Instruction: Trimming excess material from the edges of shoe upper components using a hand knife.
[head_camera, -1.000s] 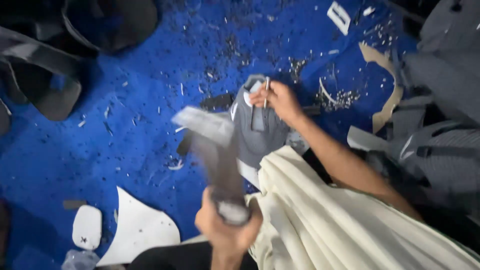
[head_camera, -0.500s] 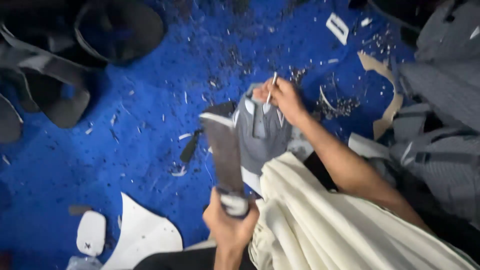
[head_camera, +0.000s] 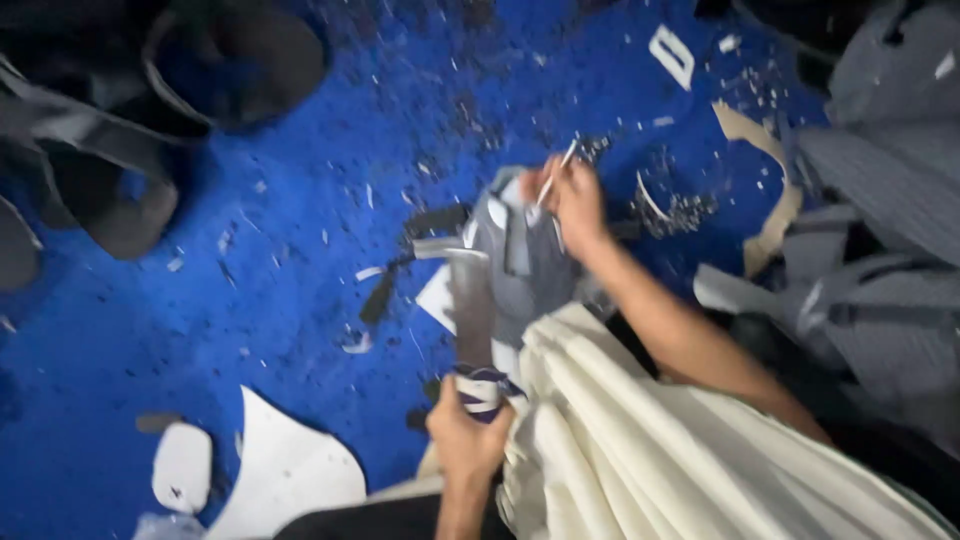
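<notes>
In the head view, the left hand (head_camera: 468, 432) closed its grip around the wrapped handle of a broad flat blade (head_camera: 470, 305), which pointed up toward the grey shoe upper (head_camera: 520, 262). The right hand (head_camera: 575, 200) rested on that upper, pinching a thin white stick (head_camera: 553, 172). Everything lay over the blue floor (head_camera: 280, 280), beside cream cloth (head_camera: 640, 440).

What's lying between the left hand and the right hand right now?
In the head view, a flat grey blade runs up from the left hand toward the grey shoe upper that the right hand touches.
</notes>
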